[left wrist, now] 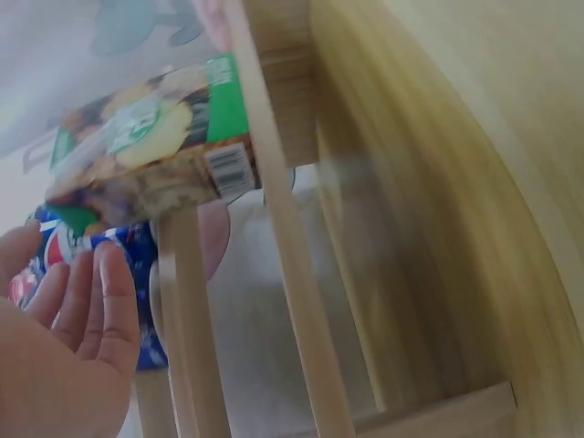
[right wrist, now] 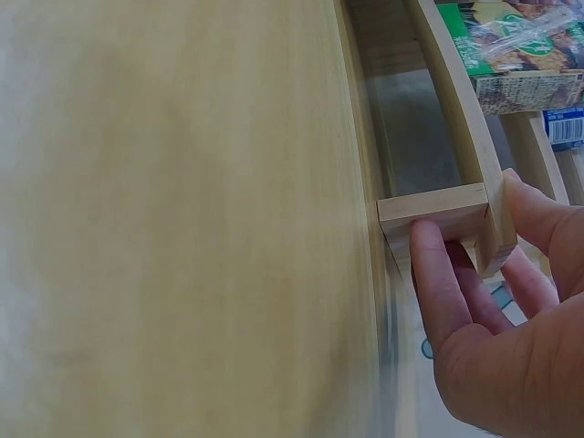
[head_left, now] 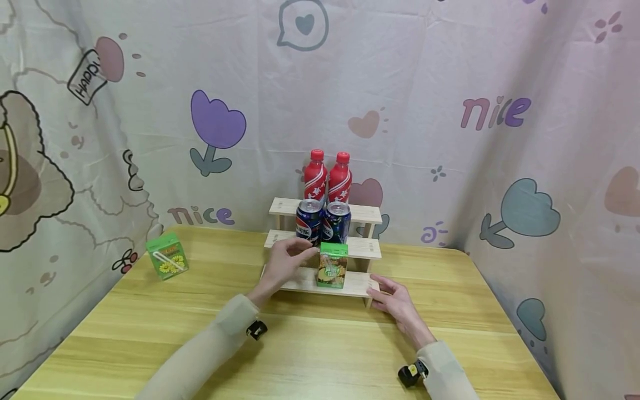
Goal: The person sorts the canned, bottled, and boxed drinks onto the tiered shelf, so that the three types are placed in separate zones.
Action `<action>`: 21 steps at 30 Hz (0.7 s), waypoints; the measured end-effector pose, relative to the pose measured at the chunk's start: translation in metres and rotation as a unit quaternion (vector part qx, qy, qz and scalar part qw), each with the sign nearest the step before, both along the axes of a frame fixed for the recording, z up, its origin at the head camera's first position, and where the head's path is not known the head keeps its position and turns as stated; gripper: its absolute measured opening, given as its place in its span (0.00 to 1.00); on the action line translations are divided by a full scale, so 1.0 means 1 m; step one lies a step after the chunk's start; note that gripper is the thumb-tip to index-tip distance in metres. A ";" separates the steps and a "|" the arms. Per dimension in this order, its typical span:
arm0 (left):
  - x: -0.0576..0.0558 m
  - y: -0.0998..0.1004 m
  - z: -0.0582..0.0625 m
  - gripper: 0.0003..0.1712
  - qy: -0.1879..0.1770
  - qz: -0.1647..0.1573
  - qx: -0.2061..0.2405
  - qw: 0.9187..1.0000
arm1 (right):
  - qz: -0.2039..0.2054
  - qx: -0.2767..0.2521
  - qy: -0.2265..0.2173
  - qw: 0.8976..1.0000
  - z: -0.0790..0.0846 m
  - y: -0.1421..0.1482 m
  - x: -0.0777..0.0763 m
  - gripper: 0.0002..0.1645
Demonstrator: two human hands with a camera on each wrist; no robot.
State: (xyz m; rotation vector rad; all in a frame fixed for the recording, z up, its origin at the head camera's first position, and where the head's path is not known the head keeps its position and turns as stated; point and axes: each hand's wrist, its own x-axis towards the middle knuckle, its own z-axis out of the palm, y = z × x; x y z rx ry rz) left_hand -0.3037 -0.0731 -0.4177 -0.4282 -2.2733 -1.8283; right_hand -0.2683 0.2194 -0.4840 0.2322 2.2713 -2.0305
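On the lowest step of a three-step wooden shelf point(head_left: 295, 282) stands a green and brown drink carton point(head_left: 332, 265), a wrapped straw on its face in the right wrist view. My left hand point(head_left: 286, 260) hovers at the carton's left side. Its fingers point(left wrist: 117, 301) are extended, with nothing gripped between them, near the blue soda cans. At the right end of the lowest step, my right hand point(head_left: 395, 303) holds the shelf, thumb on the step and fingers point(right wrist: 438, 274) against the side support. Two blue cans point(head_left: 308, 221) stand on the middle step.
Two red-capped bottles point(head_left: 315, 176) stand on the top step behind the cans. A green drink carton with yellow flowers point(head_left: 169, 256) sits at the table's far left. Behind the wooden table point(head_left: 320, 355) hangs a patterned curtain point(head_left: 400, 72).
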 end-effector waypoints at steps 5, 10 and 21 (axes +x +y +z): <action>-0.004 -0.016 0.003 0.12 -0.041 0.008 0.043 0.998 | 0.003 -0.003 -0.004 1.000 0.000 0.001 -0.001 0.32; -0.010 -0.031 0.006 0.14 -0.069 0.007 0.055 0.996 | -0.001 -0.004 -0.001 1.000 0.002 0.002 -0.002 0.33; -0.004 -0.075 0.004 0.18 -0.096 0.060 0.071 0.991 | 0.010 -0.002 -0.002 1.000 -0.001 0.002 -0.001 0.33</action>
